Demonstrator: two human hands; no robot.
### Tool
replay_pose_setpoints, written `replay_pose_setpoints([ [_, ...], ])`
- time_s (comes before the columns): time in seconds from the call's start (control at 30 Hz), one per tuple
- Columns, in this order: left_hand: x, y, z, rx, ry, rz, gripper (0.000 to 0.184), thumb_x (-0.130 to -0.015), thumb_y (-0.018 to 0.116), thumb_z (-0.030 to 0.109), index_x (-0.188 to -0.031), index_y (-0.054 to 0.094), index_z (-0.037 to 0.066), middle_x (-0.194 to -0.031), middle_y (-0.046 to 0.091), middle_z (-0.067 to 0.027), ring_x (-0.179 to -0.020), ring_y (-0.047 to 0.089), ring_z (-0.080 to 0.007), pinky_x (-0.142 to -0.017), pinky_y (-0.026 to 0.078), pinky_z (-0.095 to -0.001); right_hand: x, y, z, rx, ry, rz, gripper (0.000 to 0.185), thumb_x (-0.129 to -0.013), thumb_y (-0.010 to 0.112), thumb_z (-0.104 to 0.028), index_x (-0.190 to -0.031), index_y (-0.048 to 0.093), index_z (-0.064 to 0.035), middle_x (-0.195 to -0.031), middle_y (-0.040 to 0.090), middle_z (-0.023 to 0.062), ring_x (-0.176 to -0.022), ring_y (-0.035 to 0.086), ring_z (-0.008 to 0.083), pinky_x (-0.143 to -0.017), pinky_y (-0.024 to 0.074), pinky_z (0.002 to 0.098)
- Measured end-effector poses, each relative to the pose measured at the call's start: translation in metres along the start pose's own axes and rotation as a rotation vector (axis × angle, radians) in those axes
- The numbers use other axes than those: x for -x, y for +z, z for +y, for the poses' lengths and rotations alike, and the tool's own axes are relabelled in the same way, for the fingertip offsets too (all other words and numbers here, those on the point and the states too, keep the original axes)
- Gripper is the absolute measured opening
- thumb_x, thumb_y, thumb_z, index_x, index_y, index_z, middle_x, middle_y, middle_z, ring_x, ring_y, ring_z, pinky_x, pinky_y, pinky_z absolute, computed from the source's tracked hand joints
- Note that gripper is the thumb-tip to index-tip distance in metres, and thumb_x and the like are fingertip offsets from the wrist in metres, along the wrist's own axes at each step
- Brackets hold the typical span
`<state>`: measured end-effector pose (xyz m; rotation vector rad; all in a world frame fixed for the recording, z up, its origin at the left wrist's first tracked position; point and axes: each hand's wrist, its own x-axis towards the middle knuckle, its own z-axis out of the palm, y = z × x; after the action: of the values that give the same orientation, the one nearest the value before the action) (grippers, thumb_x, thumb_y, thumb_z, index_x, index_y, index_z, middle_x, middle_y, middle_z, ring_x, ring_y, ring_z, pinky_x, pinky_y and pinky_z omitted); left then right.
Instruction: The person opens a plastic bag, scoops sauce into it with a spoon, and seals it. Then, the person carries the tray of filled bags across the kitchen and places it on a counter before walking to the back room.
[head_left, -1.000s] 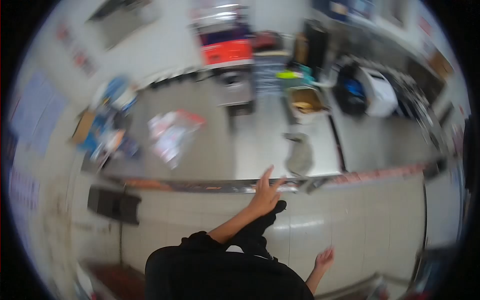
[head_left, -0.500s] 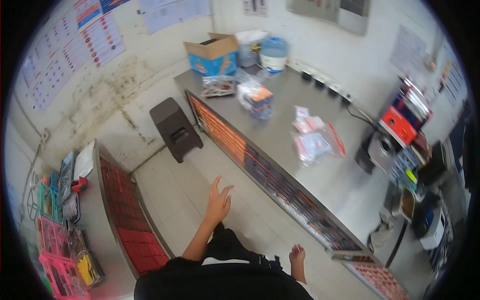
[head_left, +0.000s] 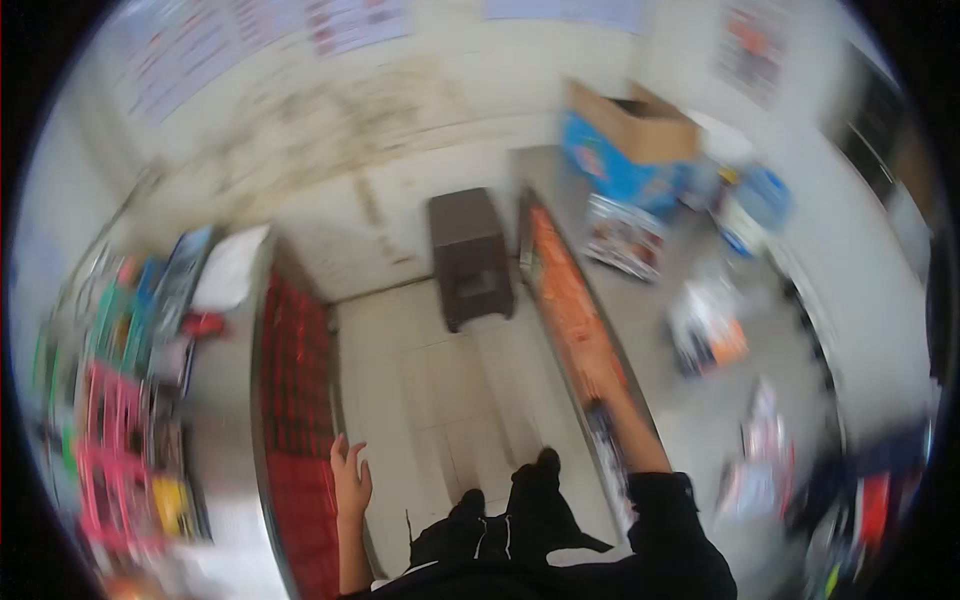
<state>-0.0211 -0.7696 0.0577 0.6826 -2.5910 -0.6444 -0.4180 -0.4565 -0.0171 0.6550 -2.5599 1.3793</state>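
Note:
My left hand (head_left: 350, 478) hangs low beside the shelf of red packs (head_left: 300, 420) under the left counter. Its fingers are apart and nothing is in it. My right hand (head_left: 592, 362) reaches forward along the right counter, in front of the row of orange packs (head_left: 562, 290) below its edge. Motion smears its fingers, and I cannot tell whether it touches the packs. On the counter top nearby lie a clear bag with brown contents (head_left: 625, 238) and a plastic bag with an orange and dark pack (head_left: 708, 325).
A dark brown stool (head_left: 468, 250) stands against the wall between the counters. An open blue carton (head_left: 625, 150) and a blue-lidded tub (head_left: 755, 210) sit at the right counter's far end. Pink baskets (head_left: 110, 460) and teal baskets (head_left: 118, 325) line the left counter.
My view has swung left and moved closer to the stool. The right arm now stretches forward by the orange packs. My left hand has come beside the red packs.

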Motion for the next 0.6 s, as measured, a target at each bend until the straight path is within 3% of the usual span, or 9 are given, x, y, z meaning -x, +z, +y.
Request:
replay_pose_setpoints([
  [0.03, -0.005, 0.001, 0.008, -0.028, -0.110, 0.063, 0.035, -0.075, 0.053, -0.002, -0.109, 0.052, 0.007, -0.130, 0.030, -0.0239, -0.116, 0.037, -0.0388, -0.096, 0.033, -0.0435, -0.050, -0.008, 0.038, 0.030, -0.054, 0.034, 0.027, -0.078, 0.053, -0.008, -0.104, 0.053, -0.0047, -0.094, 0.059, 0.0135, -0.086, 0.056, 0.0270, -0.078, 0.0442, 0.0337],
  [0.13, 0.000, 0.019, 0.045, -0.107, -0.279, 0.074, 0.036, -0.074, 0.054, -0.002, -0.108, 0.052, 0.008, -0.128, 0.032, -0.0227, -0.114, 0.039, -0.0386, -0.095, 0.035, -0.0426, -0.210, -0.066, 0.160, 0.811, -0.603, 0.220, 0.038, -0.075, 0.059, -0.015, -0.111, 0.052, -0.0031, -0.106, 0.057, 0.0154, -0.098, 0.053, 0.0305, -0.083, 0.0417, 0.0367],
  [0.2, 0.001, 0.046, 0.064, -0.064, -0.344, 0.029, 0.036, -0.073, 0.055, 0.000, -0.108, 0.052, 0.008, -0.126, 0.035, -0.0211, -0.110, 0.043, -0.0384, -0.094, 0.037, -0.0420, -0.281, -0.105, 0.158, 0.329, 0.164, -0.037, 0.053, -0.079, 0.062, -0.031, -0.119, 0.047, 0.0008, -0.117, 0.051, 0.0184, -0.105, 0.050, 0.0329, -0.089, 0.0389, 0.0405],
  [0.27, 0.017, 0.079, 0.082, -0.072, -0.471, 0.024, 0.035, -0.073, 0.055, 0.002, -0.108, 0.051, 0.009, -0.126, 0.035, -0.0210, -0.109, 0.044, -0.0384, -0.092, 0.039, -0.0424, -0.343, -0.102, 0.274, 0.565, 0.323, 0.038, 0.073, -0.075, 0.060, -0.050, -0.122, 0.043, 0.0043, -0.124, 0.045, 0.0229, -0.115, 0.043, 0.0348, -0.095, 0.0344, 0.0422],
  [0.3, 0.026, 0.095, 0.091, -0.038, -0.518, -0.051, 0.035, -0.074, 0.056, 0.004, -0.108, 0.051, 0.009, -0.126, 0.035, -0.0208, -0.107, 0.045, -0.0383, -0.090, 0.040, -0.0428, -0.349, -0.105, 0.258, 0.498, 0.312, -0.175, 0.078, -0.075, 0.059, -0.054, -0.123, 0.043, 0.0051, -0.127, 0.041, 0.0236, -0.118, 0.040, 0.0361, -0.096, 0.0334, 0.0432],
  [0.33, 0.029, 0.104, 0.100, -0.045, -0.581, -0.030, 0.035, -0.074, 0.056, 0.004, -0.108, 0.051, 0.009, -0.126, 0.035, -0.0208, -0.107, 0.045, -0.0383, -0.090, 0.040, -0.0428, -0.356, -0.092, 0.270, 0.457, 0.400, -0.173, 0.077, -0.075, 0.058, -0.055, -0.120, 0.045, 0.0057, -0.123, 0.045, 0.0246, -0.115, 0.043, 0.0371, -0.095, 0.0351, 0.0426],
  [0.37, 0.033, 0.113, 0.112, -0.007, -0.590, -0.099, 0.034, -0.075, 0.055, 0.007, -0.108, 0.051, 0.009, -0.126, 0.037, -0.0200, -0.107, 0.046, -0.0379, -0.089, 0.041, -0.0426, -0.365, -0.090, 0.286, 0.551, 0.299, -0.184, 0.071, -0.077, 0.056, -0.054, -0.114, 0.050, 0.0065, -0.116, 0.051, 0.0249, -0.106, 0.049, 0.0390, -0.089, 0.0383, 0.0433],
  [0.43, 0.045, 0.122, 0.127, 0.040, -0.637, -0.154, 0.033, -0.076, 0.055, 0.010, -0.109, 0.051, 0.009, -0.125, 0.038, -0.0192, -0.106, 0.047, -0.0374, -0.088, 0.042, -0.0423, -0.346, -0.095, 0.200, 0.593, 0.344, -0.273, 0.063, -0.081, 0.054, -0.044, -0.110, 0.049, 0.0121, -0.107, 0.055, 0.0278, -0.098, 0.052, 0.0425, -0.083, 0.0401, 0.0441],
  [0.6, 0.039, 0.136, 0.143, 0.218, -0.811, -0.204, 0.037, -0.080, 0.051, 0.015, -0.116, 0.047, 0.011, -0.118, 0.047, -0.0153, -0.108, 0.047, -0.0318, -0.088, 0.042, -0.0411, -0.315, -0.057, 0.112, 0.540, -0.042, -0.240, 0.059, -0.082, 0.055, -0.040, -0.109, 0.051, 0.0117, -0.104, 0.057, 0.0256, -0.093, 0.054, 0.0399, -0.079, 0.0413, 0.0425],
])
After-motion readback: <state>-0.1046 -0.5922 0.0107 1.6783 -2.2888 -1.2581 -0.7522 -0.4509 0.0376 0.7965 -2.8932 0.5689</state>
